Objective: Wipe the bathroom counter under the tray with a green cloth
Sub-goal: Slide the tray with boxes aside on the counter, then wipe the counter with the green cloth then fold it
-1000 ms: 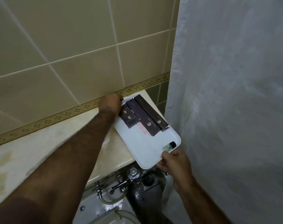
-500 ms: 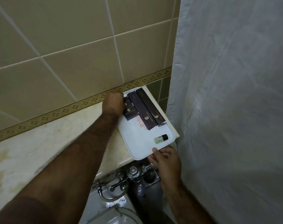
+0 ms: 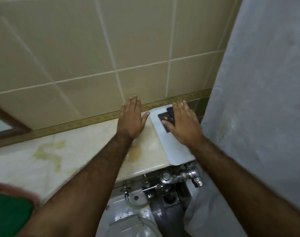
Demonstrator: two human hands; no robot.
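Observation:
The white tray (image 3: 173,147) lies at the right end of the cream marble counter (image 3: 63,161), its front edge overhanging the counter's edge. Dark boxes (image 3: 164,119) lie on its far part. My right hand (image 3: 183,125) is spread flat over the tray and partly covers the boxes. My left hand (image 3: 131,119) is flat and open over the bare counter just left of the tray, fingertips near the wall. The green cloth (image 3: 8,216) lies at the lower left corner of the view, apart from both hands.
A white shower curtain (image 3: 258,100) hangs close on the right. Below the counter's edge are chrome flush valve fittings (image 3: 169,182) and a toilet (image 3: 132,219). Tiled wall (image 3: 94,57) stands behind the counter. Yellowish stains mark the counter. Something pinkish lies by the cloth.
Both hands let go of the tray's edges and now lie flat and open, the right over the tray, the left beside it. The camera tilted down and back; the green cloth came into view.

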